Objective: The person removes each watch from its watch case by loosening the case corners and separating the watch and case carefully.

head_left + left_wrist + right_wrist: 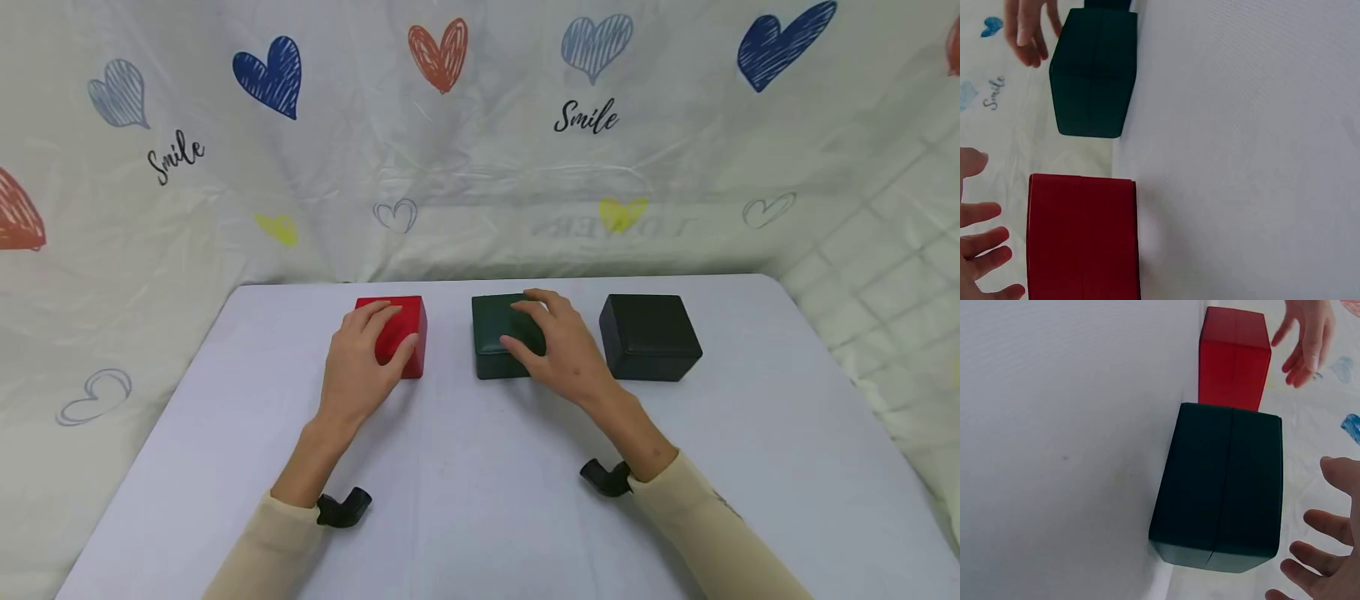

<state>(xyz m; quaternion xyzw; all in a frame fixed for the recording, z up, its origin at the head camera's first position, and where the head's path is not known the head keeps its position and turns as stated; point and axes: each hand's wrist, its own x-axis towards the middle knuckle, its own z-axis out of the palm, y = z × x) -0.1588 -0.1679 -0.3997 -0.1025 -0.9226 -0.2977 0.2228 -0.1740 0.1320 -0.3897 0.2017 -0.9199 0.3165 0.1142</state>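
Note:
A red box (410, 315) with a lid seam stands at the left of the table's far side. My left hand (356, 367) hovers over it with fingers spread, and in the left wrist view a gap shows between the fingertips (988, 240) and the red box (1082, 237). To the right is a dark green box (493, 321), closed along its seam. Above that one my right hand (566, 354) is held with loosely bent, parted fingers; the right wrist view shows them apart from the green box (1222, 481). Neither hand holds anything.
A black box (651, 329) stands right of the green one, in the same row. White cloth covers the table (480, 500). Behind its far edge hangs a pale curtain (495, 158) printed with hearts and words. Each wrist wears a small black camera mount (345, 508).

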